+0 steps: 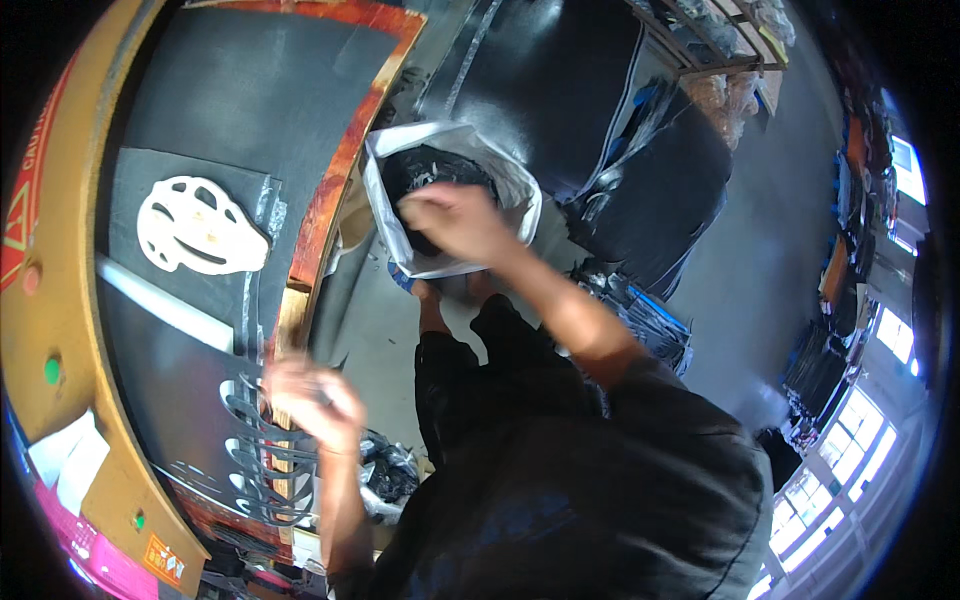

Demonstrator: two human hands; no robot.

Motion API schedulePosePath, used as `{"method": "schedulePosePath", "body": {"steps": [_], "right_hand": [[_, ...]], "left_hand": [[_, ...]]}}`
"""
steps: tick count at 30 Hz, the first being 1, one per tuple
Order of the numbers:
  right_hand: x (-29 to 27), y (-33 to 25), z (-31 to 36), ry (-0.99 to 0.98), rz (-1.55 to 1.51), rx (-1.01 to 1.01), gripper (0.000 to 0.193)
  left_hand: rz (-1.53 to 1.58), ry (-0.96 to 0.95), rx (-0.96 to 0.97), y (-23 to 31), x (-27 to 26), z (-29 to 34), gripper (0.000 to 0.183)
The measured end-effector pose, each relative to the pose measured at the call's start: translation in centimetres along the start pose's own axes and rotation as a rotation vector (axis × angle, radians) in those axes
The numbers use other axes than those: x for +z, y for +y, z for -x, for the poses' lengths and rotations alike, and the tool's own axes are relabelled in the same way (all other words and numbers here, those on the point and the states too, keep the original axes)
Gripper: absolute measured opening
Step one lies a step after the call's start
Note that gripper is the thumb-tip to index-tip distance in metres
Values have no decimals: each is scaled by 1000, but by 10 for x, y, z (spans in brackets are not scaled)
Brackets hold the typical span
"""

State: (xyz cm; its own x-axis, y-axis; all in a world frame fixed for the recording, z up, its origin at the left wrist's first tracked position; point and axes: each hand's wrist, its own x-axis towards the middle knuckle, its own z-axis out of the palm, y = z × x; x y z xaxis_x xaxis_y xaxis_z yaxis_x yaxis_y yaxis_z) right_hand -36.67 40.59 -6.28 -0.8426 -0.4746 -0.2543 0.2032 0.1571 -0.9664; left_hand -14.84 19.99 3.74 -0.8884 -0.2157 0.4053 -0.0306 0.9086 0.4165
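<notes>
Over the mouth of an open white bag (378,190) is my right hand (455,218), blurred, its fingers curled together. Whatever they may hold is hidden. Black scraps (450,165) fill the inside of the bag. My left hand (318,402), smeared by motion, hovers at the worktable's edge beside several thin black curved strips (245,450). Whether its fingers grip anything does not show. Farther up the table, a white rounded plate with cut-out holes (205,228) lies flat on a black sheet (140,165).
A yellow machine frame (85,290) bounds the table on the left. The table's worn red-brown wooden edge (345,165) runs beside the bag. Large black sheets (530,80) lie beyond it, and stacked black pieces (640,325) sit on the floor to the right.
</notes>
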Motion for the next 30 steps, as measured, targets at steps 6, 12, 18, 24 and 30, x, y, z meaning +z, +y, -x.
{"method": "schedulePosePath", "body": {"steps": [6, 12, 18, 24, 30], "right_hand": [[-66, 186, -58, -193, 596, 249, 29], [-86, 242, -210, -278, 654, 139, 37], [-105, 238, -251, -131, 814, 139, 34], [-85, 183, -176, -585, 563, 165, 26], [-42, 177, -216, -426, 763, -30, 38]], "left_hand": [[633, -596, -580, 33, 256, 9, 34], [378, -879, -1237, -126, 367, 10, 43], [299, -468, -933, -141, 355, 59, 36], [665, -481, -1073, -75, 339, 26, 36], [382, -333, -980, -107, 358, -46, 57]]}}
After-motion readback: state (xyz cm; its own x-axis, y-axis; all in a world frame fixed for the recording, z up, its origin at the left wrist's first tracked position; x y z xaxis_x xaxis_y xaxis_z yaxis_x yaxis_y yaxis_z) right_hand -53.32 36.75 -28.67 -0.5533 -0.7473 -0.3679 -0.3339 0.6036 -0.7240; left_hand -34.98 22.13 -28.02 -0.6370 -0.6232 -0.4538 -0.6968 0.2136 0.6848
